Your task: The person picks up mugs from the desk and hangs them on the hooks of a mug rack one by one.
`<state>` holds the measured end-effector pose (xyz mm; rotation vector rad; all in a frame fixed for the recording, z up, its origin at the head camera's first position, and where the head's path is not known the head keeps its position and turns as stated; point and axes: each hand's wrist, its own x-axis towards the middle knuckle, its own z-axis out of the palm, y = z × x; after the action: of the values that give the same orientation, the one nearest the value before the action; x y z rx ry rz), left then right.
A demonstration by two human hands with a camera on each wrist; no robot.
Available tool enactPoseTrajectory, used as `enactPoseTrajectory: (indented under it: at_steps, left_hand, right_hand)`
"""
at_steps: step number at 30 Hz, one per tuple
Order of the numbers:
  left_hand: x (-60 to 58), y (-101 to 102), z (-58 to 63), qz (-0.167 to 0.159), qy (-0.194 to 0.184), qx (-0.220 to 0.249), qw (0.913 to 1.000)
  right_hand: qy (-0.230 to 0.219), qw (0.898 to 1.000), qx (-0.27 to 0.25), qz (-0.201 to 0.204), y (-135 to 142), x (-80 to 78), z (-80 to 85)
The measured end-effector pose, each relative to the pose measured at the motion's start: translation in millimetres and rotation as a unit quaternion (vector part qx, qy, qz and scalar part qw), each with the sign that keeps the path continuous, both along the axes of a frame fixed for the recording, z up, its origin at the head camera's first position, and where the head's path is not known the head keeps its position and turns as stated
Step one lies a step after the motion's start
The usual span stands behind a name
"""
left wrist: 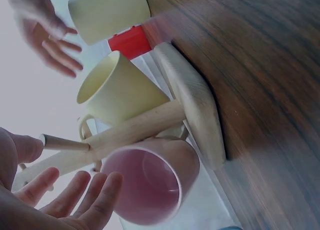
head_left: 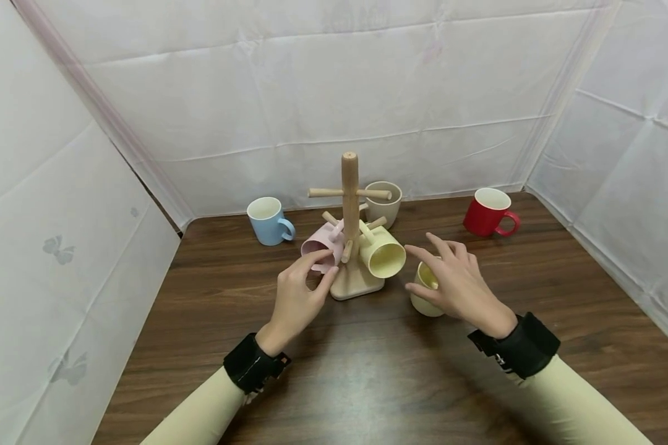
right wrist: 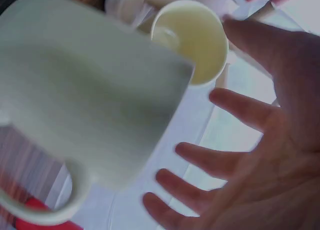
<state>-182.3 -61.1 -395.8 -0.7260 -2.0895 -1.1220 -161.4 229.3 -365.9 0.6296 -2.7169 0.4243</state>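
Note:
A wooden mug rack (head_left: pixel 350 179) stands mid-table, with a pink mug (head_left: pixel 325 237) hanging on its left side and a yellow mug (head_left: pixel 386 256) on its right, both mouths tipped toward me. My left hand (head_left: pixel 296 296) hovers before the pink mug, thumb and fingers spread around a peg (left wrist: pixel 65 142) but apart from it in the left wrist view. Over a second yellow mug (head_left: pixel 427 307) upright on the table hangs my right hand (head_left: pixel 461 283), its fingers spread and holding nothing. That mug (right wrist: pixel 90 95) fills much of the right wrist view, handle at lower left.
Left of the rack stands a blue mug (head_left: pixel 267 224). Behind the rack is a beige mug (head_left: pixel 386 207), partly covered by a peg. A red mug (head_left: pixel 484 215) sits at the back right of the wooden table (head_left: pixel 367 383). White sheeting (head_left: pixel 334 93) walls the back and sides.

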Motion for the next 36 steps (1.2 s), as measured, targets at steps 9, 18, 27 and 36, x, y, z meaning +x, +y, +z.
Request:
enactPoseTrajectory:
  at_steps: [9,18,27,36]
  left_hand:
    - [3.6,-8.8,-4.9,-0.001,-0.014,0.005,0.9999]
    - [6.1,-12.0,-8.3,-0.002,-0.024,0.005,0.9997]
    - [5.7,-14.0,-11.2,-0.001,-0.029,0.007,0.9996]
    - [6.5,-16.7,-10.2,-0.003,-0.03,0.005,0.9995]
  right_hand:
    - [-0.062,0.997,0.052,0.002,12.5,2.3,3.6]
    - [-0.093,0.994,0.051,-0.005,14.2,0.3,4.9]
    - [-0.104,0.993,0.052,-0.017,14.6,-2.7,3.8]
    - [-0.101,0.993,0.05,-0.022,14.5,-1.7,3.9]
